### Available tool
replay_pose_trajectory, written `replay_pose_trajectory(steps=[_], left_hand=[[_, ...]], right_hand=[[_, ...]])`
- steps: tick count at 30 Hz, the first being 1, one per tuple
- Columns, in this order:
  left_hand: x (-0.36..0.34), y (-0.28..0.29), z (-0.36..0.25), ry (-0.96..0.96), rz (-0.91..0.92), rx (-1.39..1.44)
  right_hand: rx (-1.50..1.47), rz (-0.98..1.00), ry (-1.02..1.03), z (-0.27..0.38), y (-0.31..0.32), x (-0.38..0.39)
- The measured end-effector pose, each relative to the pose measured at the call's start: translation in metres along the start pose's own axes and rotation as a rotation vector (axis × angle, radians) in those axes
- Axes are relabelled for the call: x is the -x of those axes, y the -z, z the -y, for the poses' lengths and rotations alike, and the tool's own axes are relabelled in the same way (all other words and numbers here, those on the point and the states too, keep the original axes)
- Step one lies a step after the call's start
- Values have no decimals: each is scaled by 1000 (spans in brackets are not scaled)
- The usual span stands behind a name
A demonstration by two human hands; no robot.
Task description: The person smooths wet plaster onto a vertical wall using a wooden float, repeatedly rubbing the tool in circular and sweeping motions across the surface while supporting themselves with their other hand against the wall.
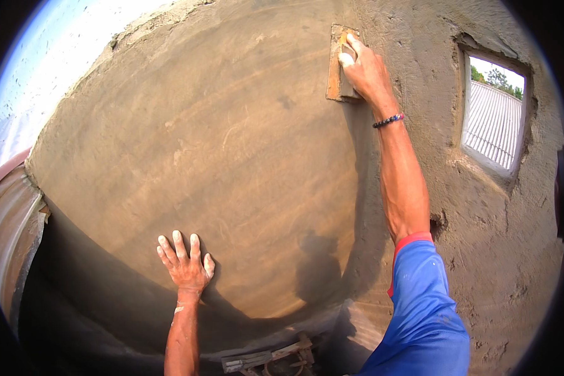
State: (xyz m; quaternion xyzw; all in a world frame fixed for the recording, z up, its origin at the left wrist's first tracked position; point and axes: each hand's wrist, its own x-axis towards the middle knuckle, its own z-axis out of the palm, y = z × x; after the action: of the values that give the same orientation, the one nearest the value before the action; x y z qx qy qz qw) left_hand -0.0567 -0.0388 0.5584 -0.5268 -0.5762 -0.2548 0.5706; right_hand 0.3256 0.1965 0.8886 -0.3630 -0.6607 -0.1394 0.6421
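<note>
My right hand (365, 67) is closed round the handle of a plastering float (336, 69), a flat rectangular tool with orange-brown and grey smears. The float lies against the upper right part of a smooth, plastered wall (232, 150), close to the corner with a rougher wall. Lower down, my left hand (187, 264) rests flat on the same surface with its fingers spread, holding nothing. Pale dust or plaster coats its fingertips. A dark beaded bracelet (388, 120) circles my right wrist.
To the right, the rough wall (482, 250) has a small window opening (494, 116), with a corrugated roof beyond it. Corrugated metal sheeting (9, 232) stands at the left edge. Wooden pieces (263, 358) lie below, near the bottom. Bright sky shows above the wall's sloping top edge.
</note>
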Motion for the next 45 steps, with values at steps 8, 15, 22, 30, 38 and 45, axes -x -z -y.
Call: replay_pose_trajectory(steps=[8,15,22,30,38,45], left_hand=[[0,1,7,7,60,25],[1,1,-1,9,25,33],[-1,1,0,25,37,45],[-1,-3,-3,14,16,45],[3,0,4,42,38,9],[0,-6,-3,27,6,31]], right_hand=[[-91,107,13,-27,-25,168],[4,85,-41,0,8,26],[-125,62,-11,-31,-20,130],[-36,31,-20,-13,-5,50],[-73,76,84,-18,-36,181],[62,112,29,29,-7,44]])
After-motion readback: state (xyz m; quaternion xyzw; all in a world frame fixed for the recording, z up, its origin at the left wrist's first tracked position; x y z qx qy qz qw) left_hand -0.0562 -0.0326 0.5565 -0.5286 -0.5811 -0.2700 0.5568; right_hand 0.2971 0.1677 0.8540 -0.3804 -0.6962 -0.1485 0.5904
